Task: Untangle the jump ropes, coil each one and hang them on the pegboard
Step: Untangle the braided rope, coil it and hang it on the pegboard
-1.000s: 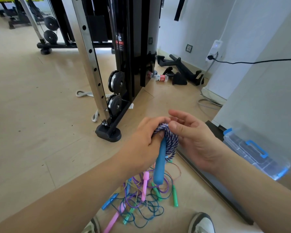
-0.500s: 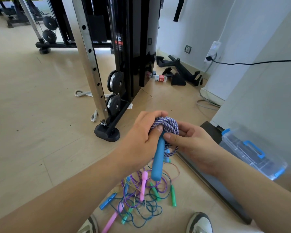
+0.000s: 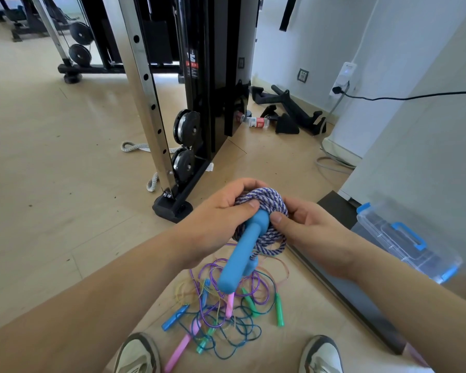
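Note:
A purple-and-white braided jump rope [image 3: 267,203] is wound into a coil in front of me. My left hand [image 3: 221,219] grips the coil from the left, thumb on top. My right hand [image 3: 307,230] holds its right side, thumb pressing at the top of a blue handle [image 3: 242,254] that hangs down from the coil. A second blue handle shows just behind the first. On the floor below lies a tangle of thin jump ropes [image 3: 226,310] with pink, green and blue handles. No pegboard is in view.
A weight machine with a steel upright [image 3: 145,92] and black base [image 3: 172,208] stands ahead. A clear plastic box with blue clips [image 3: 404,243] sits at the right by a white wall. My shoes [image 3: 137,354] flank the tangle. Black attachments and a bottle [image 3: 256,121] lie further back.
My right hand has dropped from over the coil to its right side, thumb now at the handle top. The coil looks tighter and the blue handle has tilted left.

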{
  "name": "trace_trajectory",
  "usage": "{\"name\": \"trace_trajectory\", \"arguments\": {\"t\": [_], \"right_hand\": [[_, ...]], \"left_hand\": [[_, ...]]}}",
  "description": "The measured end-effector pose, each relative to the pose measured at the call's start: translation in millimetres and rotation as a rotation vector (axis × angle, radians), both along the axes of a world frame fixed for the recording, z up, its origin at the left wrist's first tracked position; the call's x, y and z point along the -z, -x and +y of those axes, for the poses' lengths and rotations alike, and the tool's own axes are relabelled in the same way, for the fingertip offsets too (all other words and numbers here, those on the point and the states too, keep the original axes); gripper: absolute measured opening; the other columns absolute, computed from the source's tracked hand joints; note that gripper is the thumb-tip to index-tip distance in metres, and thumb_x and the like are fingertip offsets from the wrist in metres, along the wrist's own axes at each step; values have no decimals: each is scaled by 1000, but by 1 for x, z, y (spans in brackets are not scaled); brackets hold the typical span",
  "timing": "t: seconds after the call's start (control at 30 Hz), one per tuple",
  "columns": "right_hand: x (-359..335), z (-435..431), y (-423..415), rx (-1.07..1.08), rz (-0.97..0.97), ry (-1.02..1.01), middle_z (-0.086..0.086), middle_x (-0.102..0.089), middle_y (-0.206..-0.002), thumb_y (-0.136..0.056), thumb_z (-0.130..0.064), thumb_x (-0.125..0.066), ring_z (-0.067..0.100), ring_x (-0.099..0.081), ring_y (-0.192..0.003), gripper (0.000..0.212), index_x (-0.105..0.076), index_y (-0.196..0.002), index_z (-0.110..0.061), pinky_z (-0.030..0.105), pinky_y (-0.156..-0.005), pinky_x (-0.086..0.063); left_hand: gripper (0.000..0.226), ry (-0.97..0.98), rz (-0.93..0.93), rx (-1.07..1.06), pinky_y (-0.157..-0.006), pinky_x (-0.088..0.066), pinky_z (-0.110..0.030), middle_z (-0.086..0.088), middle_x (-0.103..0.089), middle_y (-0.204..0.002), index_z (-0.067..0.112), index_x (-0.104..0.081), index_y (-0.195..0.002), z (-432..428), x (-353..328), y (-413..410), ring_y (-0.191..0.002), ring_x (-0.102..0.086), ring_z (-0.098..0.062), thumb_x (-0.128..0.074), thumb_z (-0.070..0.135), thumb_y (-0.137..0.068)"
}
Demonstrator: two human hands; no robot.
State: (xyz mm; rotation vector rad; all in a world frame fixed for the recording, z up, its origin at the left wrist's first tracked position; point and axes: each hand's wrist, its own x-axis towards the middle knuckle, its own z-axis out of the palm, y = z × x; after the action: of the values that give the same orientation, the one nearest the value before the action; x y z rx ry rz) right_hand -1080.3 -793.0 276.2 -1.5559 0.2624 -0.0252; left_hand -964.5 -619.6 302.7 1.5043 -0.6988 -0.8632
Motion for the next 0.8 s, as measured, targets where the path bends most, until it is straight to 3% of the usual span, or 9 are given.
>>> {"name": "trace_trajectory", "arguments": {"t": [0.1, 0.17, 0.27, 0.37, 0.5, 0.6, 0.67, 0.7, 0.8], "right_hand": [[-4, -4, 1, -59, 39, -232, 25, -66, -130, -97, -18, -56, 34, -65, -116, 46, -56, -139, -1, 47, -101, -53], [-1, -4, -1, -14, 76, -238, 24, -67, -128, -94, -26, -63, 34, -65, -115, 47, -62, -135, -5, 50, -101, -52], [-1, 3, -9, 212, 127, 21, 20, -70, -116, -66, -60, -88, 23, -70, -96, 70, -74, -119, -17, 51, -94, -59], [-8, 8, -11, 282, 184, 157, 9, -74, -90, -50, -60, -95, 14, -66, -73, 79, -73, -113, -18, 37, -74, -56], [-11, 16, -8, 107, 205, 74, 12, -81, -95, -80, -22, -88, 22, -75, -84, 59, -58, -130, -15, 34, -70, -57], [-3, 8, -4, 39, 226, 116, 13, -78, -102, -76, -15, -87, 33, -75, -98, 79, -49, -145, -15, 39, -81, -60], [-1, -3, 0, -20, 248, 308, 11, -76, -106, -71, -26, -80, 29, -74, -101, 81, -51, -146, -19, 45, -96, -59], [-1, -9, 3, -66, 254, 436, 7, -76, -107, -72, -30, -77, 25, -74, -101, 72, -58, -141, -24, 45, -99, -57], [-1, -17, 7, -156, 310, 742, -4, -72, -102, -81, -24, -78, 19, -69, -98, 40, -67, -118, -34, 40, -96, -56]], "left_hand": [[26, 32, -5, 17, -75, -58, -26, -3, -69, -110, 21, -58, -130, -3, -2, 5, -88, -66, -7, -48, 12, -107], [25, 35, -96, -23, -69, -57, -22, 2, -68, -108, 21, -57, -128, -6, 0, 7, -84, -66, -3, -48, 11, -107], [24, 13, -425, -175, -83, -60, -35, 5, -62, -118, 29, -54, -127, -8, 11, 3, -100, -66, -9, -48, 19, -106], [28, -51, -659, -294, -98, -51, -36, 9, -54, -125, 30, -52, -130, -9, 17, 2, -109, -57, -7, -49, 20, -104], [32, -76, -692, -232, -98, -50, -32, 12, -54, -125, 29, -53, -133, -6, 18, 1, -111, -56, -2, -53, 17, -103], [28, -88, -626, -259, -93, -52, -28, 9, -62, -113, 26, -57, -128, -5, 16, -11, -102, -62, -4, -53, 14, -103], [24, -110, -484, -314, -78, -56, -27, 9, -65, -96, 26, -60, -122, -1, 10, -22, -80, -65, -8, -51, 13, -104], [23, -121, -433, -315, -70, -55, -24, 9, -65, -91, 28, -62, -120, 1, 9, -27, -73, -64, -6, -51, 13, -104], [25, -158, -427, -218, -66, -47, -9, 9, -67, -95, 29, -65, -120, 6, 7, -28, -72, -59, 6, -54, 13, -103]]}}
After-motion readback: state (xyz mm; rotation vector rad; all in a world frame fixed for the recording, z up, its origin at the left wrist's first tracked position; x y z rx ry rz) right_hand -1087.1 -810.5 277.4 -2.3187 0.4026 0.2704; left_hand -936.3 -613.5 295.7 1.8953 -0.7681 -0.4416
